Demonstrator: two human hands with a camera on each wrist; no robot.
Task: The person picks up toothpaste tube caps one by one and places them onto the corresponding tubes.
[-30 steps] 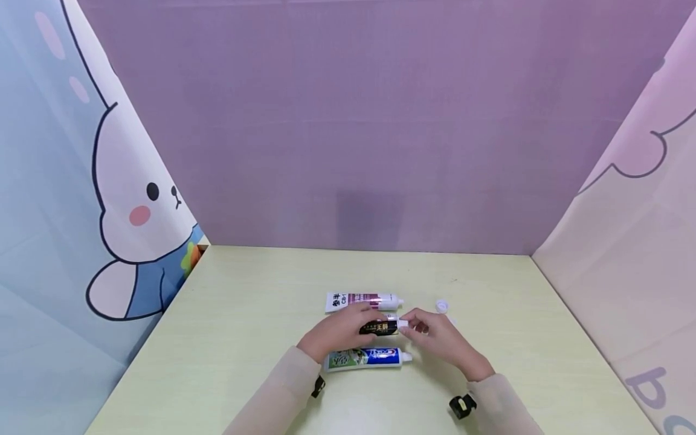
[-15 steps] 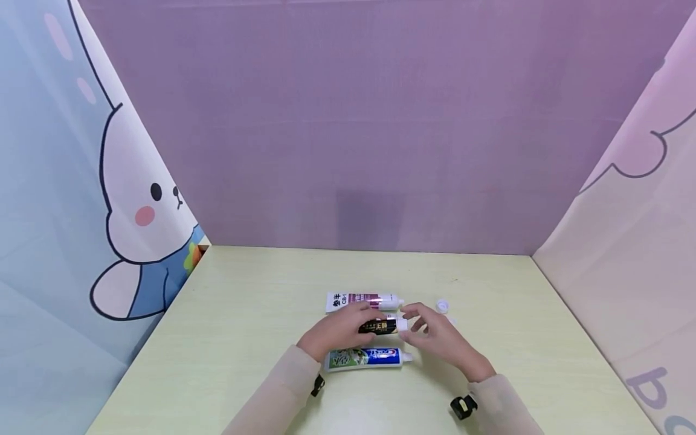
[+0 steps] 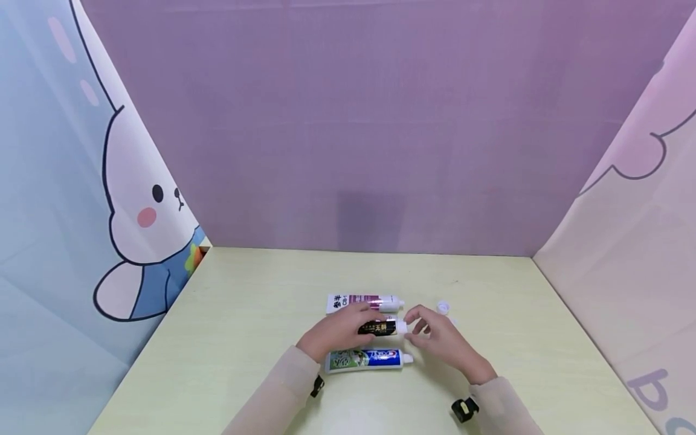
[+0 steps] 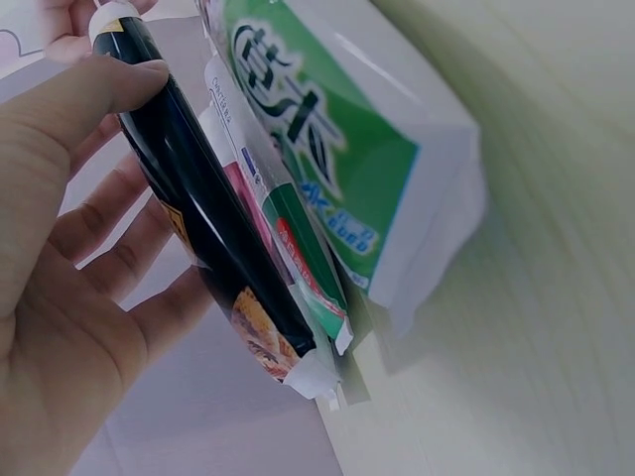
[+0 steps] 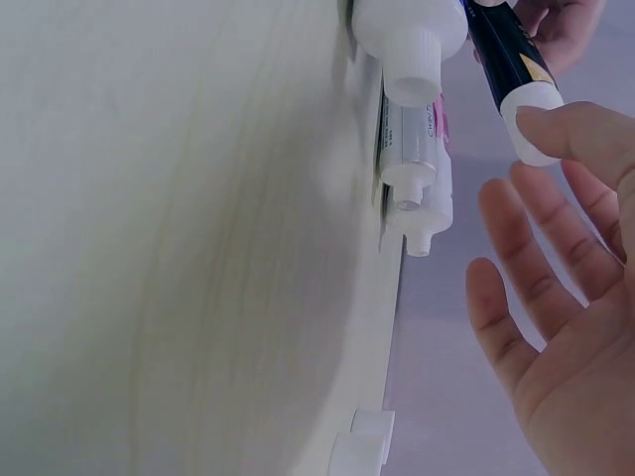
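Note:
My left hand (image 3: 342,329) holds a black toothpaste tube (image 3: 377,327) around its body, thumb on top and fingers beneath, raised above the table in the left wrist view. At the tube's right end is a white cap (image 5: 536,124). My right hand (image 3: 437,338) has its thumb on this cap, with the fingers loosely curved around its end; the index fingertip's contact is hidden in the right wrist view. Nearer me lies a green and blue toothpaste tube (image 3: 365,359). Behind the black one are a white and magenta tube (image 3: 364,302) and another white tube (image 5: 407,149), mostly hidden by my left hand.
White loose caps (image 3: 443,307) lie on the pale table (image 3: 261,290) beyond my right hand. The tubes on the table have uncovered nozzles pointing right. A purple backdrop (image 3: 348,121) rises at the table's far edge, with printed cloths on both sides.
The fingers of my right hand have opened off the cap, shifted slightly and come back in around its end. My left hand keeps its hold on the black tube.

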